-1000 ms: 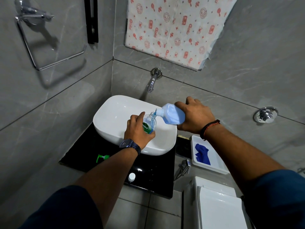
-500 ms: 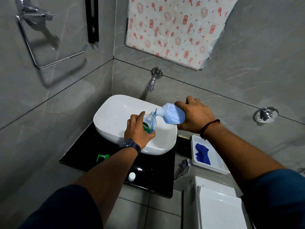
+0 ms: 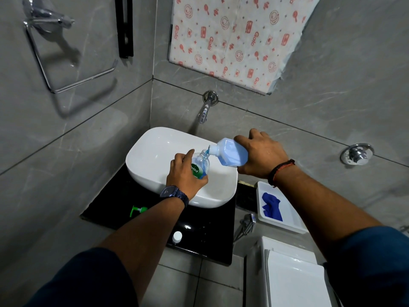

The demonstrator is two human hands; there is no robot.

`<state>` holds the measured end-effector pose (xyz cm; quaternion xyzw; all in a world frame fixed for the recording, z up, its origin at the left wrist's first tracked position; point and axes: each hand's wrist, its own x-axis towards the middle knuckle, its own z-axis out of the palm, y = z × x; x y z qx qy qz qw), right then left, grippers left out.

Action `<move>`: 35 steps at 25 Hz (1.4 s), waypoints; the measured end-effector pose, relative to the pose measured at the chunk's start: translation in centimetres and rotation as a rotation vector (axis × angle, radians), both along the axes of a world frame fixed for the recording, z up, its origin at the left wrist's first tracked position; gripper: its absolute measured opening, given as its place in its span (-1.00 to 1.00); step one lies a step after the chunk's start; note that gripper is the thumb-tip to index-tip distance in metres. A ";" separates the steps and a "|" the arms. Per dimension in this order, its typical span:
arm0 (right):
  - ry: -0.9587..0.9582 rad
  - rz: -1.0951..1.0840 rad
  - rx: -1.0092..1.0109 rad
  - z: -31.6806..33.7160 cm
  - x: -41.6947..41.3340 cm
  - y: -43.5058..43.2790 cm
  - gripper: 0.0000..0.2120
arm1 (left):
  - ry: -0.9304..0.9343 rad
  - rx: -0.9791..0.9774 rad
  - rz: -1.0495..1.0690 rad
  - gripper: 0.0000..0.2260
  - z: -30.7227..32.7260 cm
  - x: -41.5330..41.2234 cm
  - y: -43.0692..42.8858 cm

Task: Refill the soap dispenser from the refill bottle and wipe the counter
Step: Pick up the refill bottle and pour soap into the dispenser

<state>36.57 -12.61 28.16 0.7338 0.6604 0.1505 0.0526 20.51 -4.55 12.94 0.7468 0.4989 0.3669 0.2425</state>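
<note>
Soap streams blue from the tilted refill bottle (image 3: 231, 154), gripped around its base by the right hand (image 3: 260, 156), into the open neck of the soap dispenser (image 3: 200, 166), which the left hand (image 3: 184, 177) clasps over the white basin (image 3: 155, 156). On the black counter (image 3: 110, 209), a green pump head (image 3: 137, 211) lies near the front left edge and a white cap (image 3: 177, 236) at the front edge. A blue cloth (image 3: 271, 206) sits in a white tray (image 3: 294, 222) beside the counter's right edge.

Home bathroom, white basin (image 3: 155, 151), wall tap (image 3: 204, 109), grey tiles; toilet cistern (image 3: 290, 273), towel ring (image 3: 66, 63)
</note>
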 end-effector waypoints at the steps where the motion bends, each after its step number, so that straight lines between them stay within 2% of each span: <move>1: 0.001 0.000 -0.002 0.0 0.0 0.0 -0.32 | 0.000 -0.001 0.001 -0.21 0.0 0.0 0.0; 27: 0.000 0.003 0.008 -0.5 0.1 0.0 -0.31 | 0.011 0.014 0.001 -0.20 -0.2 -0.3 0.0; 31: 0.052 -0.020 0.015 -1.1 0.3 0.1 -0.29 | 0.010 0.013 0.009 -0.21 -0.2 -0.4 0.0; 35: 0.182 -0.047 0.064 -2.1 0.5 0.1 -0.31 | -0.015 0.015 0.007 -0.21 0.3 -0.4 0.1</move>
